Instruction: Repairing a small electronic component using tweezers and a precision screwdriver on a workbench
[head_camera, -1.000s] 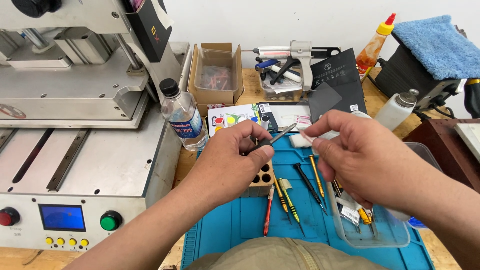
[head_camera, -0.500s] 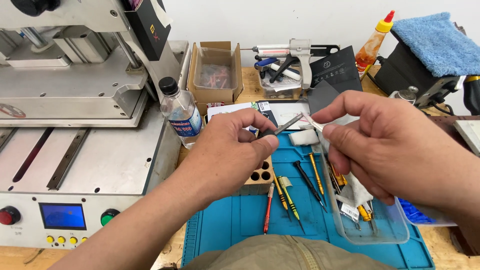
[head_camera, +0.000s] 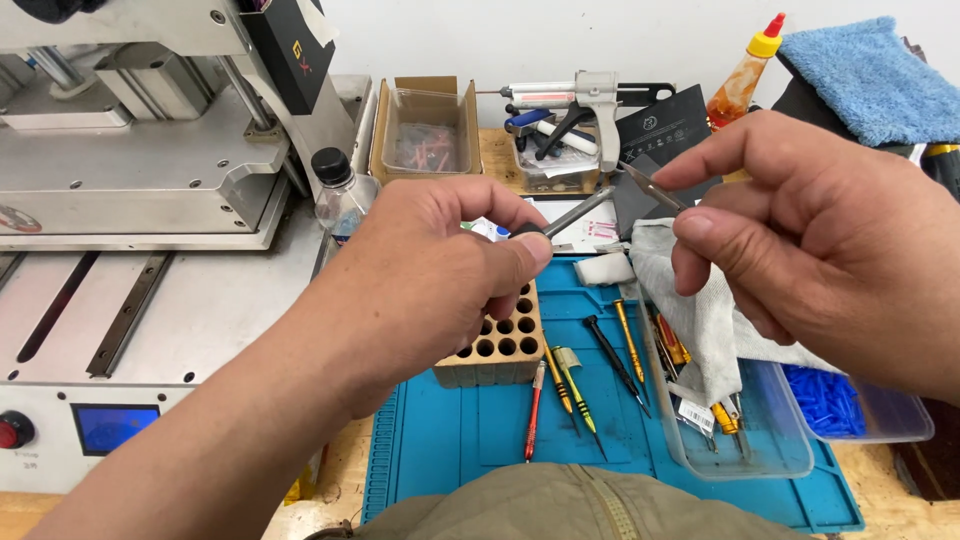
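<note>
Gripping a metal tool (head_camera: 575, 213) in my left hand (head_camera: 430, 270), right hand (head_camera: 810, 230) pinching its thin blade (head_camera: 650, 187) above the blue mat (head_camera: 480, 440); seating it needs steady alignment.

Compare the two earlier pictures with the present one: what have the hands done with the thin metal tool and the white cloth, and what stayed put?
The left hand keeps pinching the thin metal tool. The right hand has risen and drawn away to the right; it now holds a slim pointed metal piece at its fingertips, with the white cloth draped beneath. The blue silicone mat, wooden block with holes and loose screwdrivers stayed put.
</note>
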